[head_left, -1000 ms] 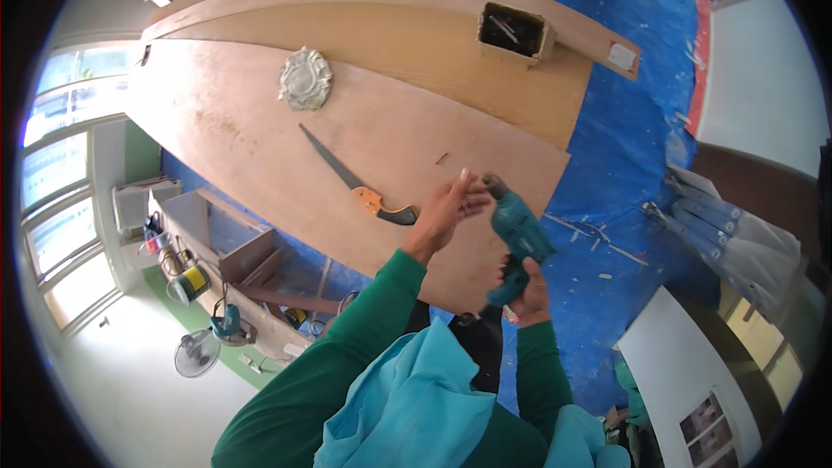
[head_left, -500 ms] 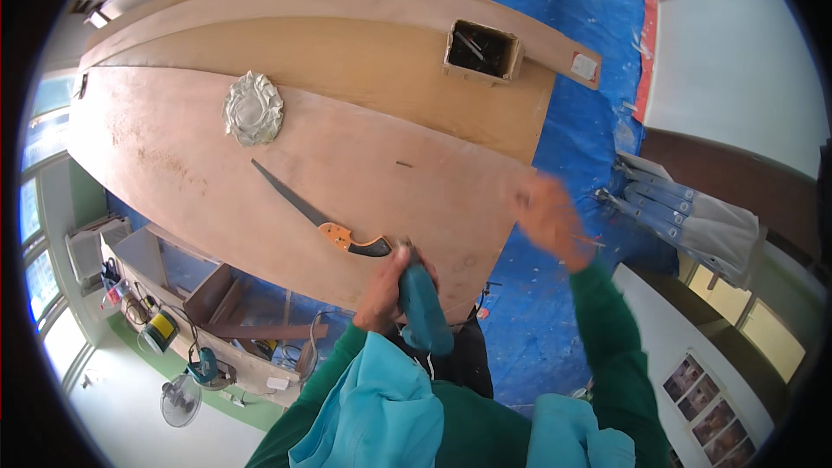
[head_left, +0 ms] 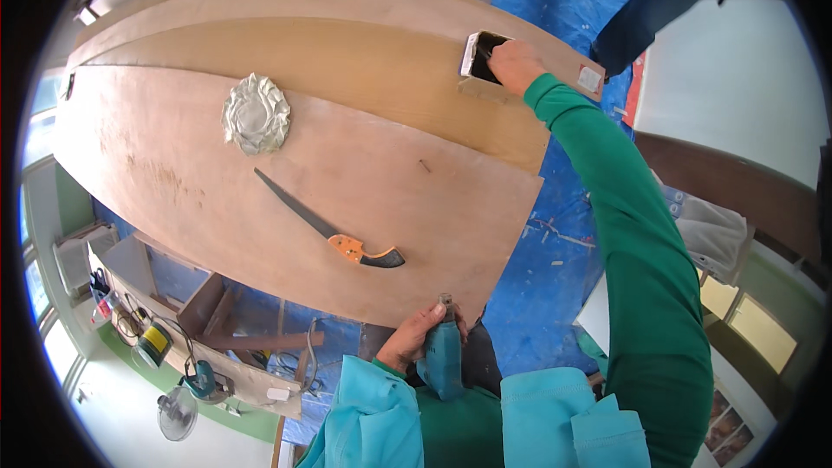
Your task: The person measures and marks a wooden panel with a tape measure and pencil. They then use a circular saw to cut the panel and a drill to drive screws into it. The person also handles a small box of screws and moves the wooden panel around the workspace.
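Close to my body, my left hand [head_left: 414, 338] is wrapped around a teal power tool [head_left: 445, 360] with a narrow metal collar pointing away from me. My right arm is stretched forward, and my right hand [head_left: 517, 67] dips into a small open box [head_left: 483, 87]. The rim and box wall hide its fingertips. A curved handsaw [head_left: 347, 247] with an orange and black handle lies on the pale wooden panel [head_left: 338, 147] ahead of my left hand. Farther left on that panel sits a crumpled silvery foil dish [head_left: 256, 113]. A thin dark sliver [head_left: 425, 165] lies right of the saw.
The panel belongs to a boat-like hull of curved wooden sheets. Blue plastic sheeting [head_left: 555, 269] covers the floor. A person in dark trousers [head_left: 637, 9] stands at the upper right. At the lower left are a workbench [head_left: 260, 377] with tools and a fan [head_left: 178, 416].
My right hand has gone forward from the panel's right edge into the box. My left hand and the tool have drawn back from the saw handle. A person has come into view at upper right.
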`<state>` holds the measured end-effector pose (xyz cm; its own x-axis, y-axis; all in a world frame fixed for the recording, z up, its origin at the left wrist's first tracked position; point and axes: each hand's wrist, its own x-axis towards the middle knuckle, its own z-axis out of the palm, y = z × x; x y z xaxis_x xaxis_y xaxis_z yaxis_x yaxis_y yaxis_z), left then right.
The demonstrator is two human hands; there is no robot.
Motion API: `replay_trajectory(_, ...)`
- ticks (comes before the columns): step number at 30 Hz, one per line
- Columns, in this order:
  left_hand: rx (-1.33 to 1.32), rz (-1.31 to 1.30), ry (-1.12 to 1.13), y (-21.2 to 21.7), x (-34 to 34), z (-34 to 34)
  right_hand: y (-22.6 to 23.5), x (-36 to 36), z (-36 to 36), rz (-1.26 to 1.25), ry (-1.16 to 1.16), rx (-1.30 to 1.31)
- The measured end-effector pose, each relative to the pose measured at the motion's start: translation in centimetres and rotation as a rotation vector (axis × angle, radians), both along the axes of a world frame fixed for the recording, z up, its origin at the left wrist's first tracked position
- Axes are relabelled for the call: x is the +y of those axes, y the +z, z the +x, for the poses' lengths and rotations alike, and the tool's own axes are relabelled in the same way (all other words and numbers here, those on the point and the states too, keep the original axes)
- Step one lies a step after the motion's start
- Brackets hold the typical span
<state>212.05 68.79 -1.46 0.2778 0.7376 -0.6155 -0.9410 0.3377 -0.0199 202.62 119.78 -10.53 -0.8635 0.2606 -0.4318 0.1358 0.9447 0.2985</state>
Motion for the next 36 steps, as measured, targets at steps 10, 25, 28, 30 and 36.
replay_trajectory(10, -0.035, 0.078, 0.013, -0.6, -0.2, -0.1, 0.1, 1.7, 1.5, -0.044, 0.242, -0.059)
replay_trajectory(25, 0.118, 0.203, 0.009, 5.2, 1.2, 1.3, 5.6, -0.8, 9.3, -0.437, -0.442, 0.637)
replay_trajectory(28, 0.145, 0.248, 0.038, 6.9, 2.2, 1.6, 11.0, -6.8, 12.2, -0.786, -0.708, 0.921)
replay_trajectory(30, 0.130, 0.343, 0.044, 7.3, 1.8, 2.4, 16.4, -13.3, 15.8, -1.052, -0.877, 0.922)
replay_trajectory(36, 0.088, 0.316, -0.126, 10.4, 3.3, 3.9, 26.4, -23.6, 27.8, -1.560, -0.990, 0.725)
